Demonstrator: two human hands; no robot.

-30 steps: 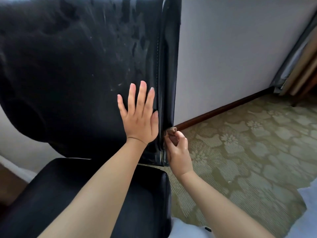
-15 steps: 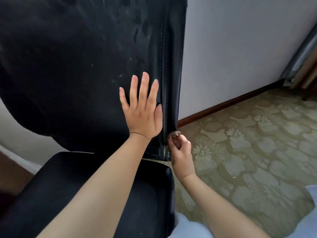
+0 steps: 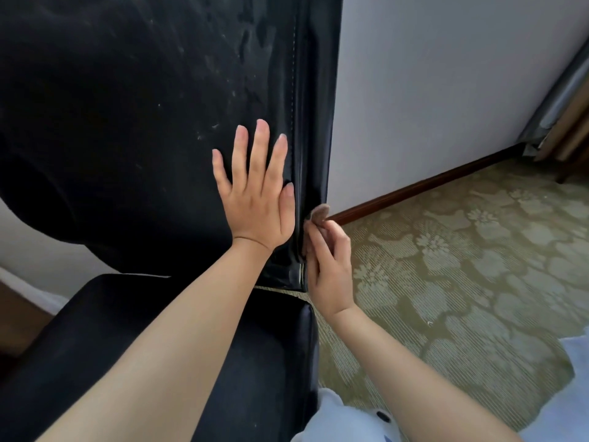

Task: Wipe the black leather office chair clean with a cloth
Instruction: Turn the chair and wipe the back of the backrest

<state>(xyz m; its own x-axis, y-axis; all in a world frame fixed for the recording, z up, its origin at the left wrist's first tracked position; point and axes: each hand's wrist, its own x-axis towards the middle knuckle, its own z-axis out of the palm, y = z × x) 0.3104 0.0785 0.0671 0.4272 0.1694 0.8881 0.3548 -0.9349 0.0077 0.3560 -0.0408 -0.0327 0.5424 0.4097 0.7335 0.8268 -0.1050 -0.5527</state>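
Fingers (image 3: 261, 145) of the left hand (image 3: 255, 202) lie straight and slightly spread, palm flat against the backrest (image 3: 127, 122) of the black leather office chair (image 3: 95, 314), grasping nothing. That backrest fills the upper left of the view, its leather marked with pale smears and specks, and a stitched seam (image 3: 292, 90) runs down just right of the left hand. Below it, the seat (image 3: 159, 362) sits dark under the left forearm. At the backrest's right edge, near its bottom corner, the right hand (image 3: 330, 266) has its fingers curled, pinching a small brownish cloth (image 3: 318, 213) and holding it against the chair's side edge; only a bit of the cloth shows above the fingertips. Right of the chair stands a pale wall (image 3: 430, 90) with a dark wooden skirting board (image 3: 430, 186) along its foot. A green carpet (image 3: 462, 282) with a pale flower pattern covers the floor on the right.
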